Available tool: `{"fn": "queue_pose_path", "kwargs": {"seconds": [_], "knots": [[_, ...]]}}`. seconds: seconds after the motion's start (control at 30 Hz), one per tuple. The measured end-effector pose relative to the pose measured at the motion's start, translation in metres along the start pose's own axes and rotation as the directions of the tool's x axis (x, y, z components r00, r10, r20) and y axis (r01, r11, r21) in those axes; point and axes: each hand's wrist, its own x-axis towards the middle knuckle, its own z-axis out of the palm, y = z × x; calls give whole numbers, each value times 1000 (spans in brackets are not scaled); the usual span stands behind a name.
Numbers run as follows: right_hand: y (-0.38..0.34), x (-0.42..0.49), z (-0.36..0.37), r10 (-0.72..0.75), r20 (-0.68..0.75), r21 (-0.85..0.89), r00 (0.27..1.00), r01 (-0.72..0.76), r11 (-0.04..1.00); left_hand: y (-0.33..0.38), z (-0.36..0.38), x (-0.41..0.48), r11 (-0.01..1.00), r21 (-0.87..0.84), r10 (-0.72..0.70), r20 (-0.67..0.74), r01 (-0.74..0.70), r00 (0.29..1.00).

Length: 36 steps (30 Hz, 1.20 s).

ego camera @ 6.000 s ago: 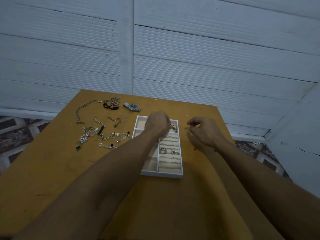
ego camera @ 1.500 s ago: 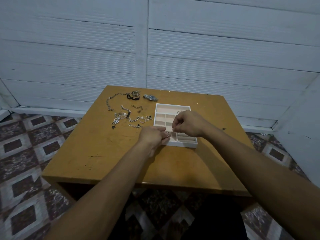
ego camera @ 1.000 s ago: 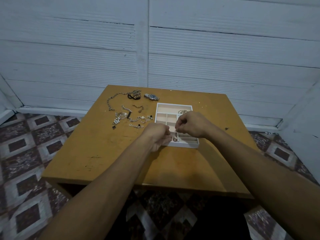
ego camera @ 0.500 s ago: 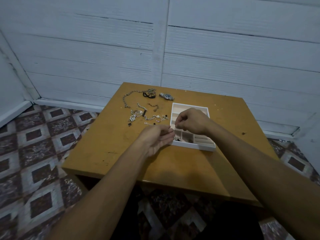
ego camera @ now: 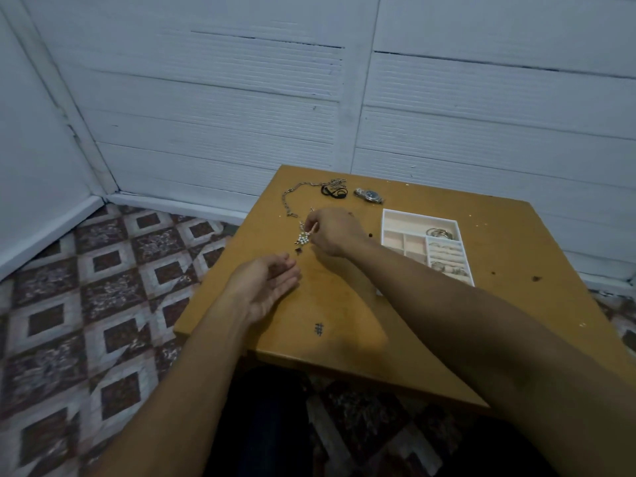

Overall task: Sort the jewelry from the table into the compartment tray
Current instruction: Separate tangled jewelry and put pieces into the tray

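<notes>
My right hand [ego camera: 335,231] reaches across to the left part of the wooden table [ego camera: 344,304] and pinches a pearl cluster piece [ego camera: 303,238] that dangles from its fingertips. My left hand [ego camera: 266,284] lies palm up just below it, fingers relaxed and empty. The white compartment tray [ego camera: 389,222] stands to the right, with rings [ego camera: 447,259] in its padded rows and bangles [ego camera: 438,232] in a far compartment. A long silver chain [ego camera: 292,197], a black cord piece [ego camera: 333,191] and a wristwatch [ego camera: 370,195] lie at the table's far edge.
White panelled walls stand close behind and left of the table. A patterned tile floor [ego camera: 103,287] lies to the left. The table's left edge runs just beside my left hand. My right forearm crosses in front of the tray.
My right hand has left the tray and moved left to the loose jewelry, pinching the pearl piece. My left hand has let go near the tray and turned palm up. The view swung left.
</notes>
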Motion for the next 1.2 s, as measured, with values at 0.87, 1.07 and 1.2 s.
{"fn": "queue_pose_path", "kwargs": {"seconds": [0.87, 1.07, 1.2], "knots": [[-17, 3, 21, -11, 246, -377, 969, 106, 920, -5, -9, -2, 999, 6, -43, 2, 43, 999], [-20, -1, 20, -21, 254, -375, 967, 119, 919, -7, -7, -1, 999, 4, -50, 7, 50, 999], [-20, -4, 17, -16, 236, -264, 972, 80, 961, -9, -6, -2, 998, -9, -68, 8, 68, 998]]}}
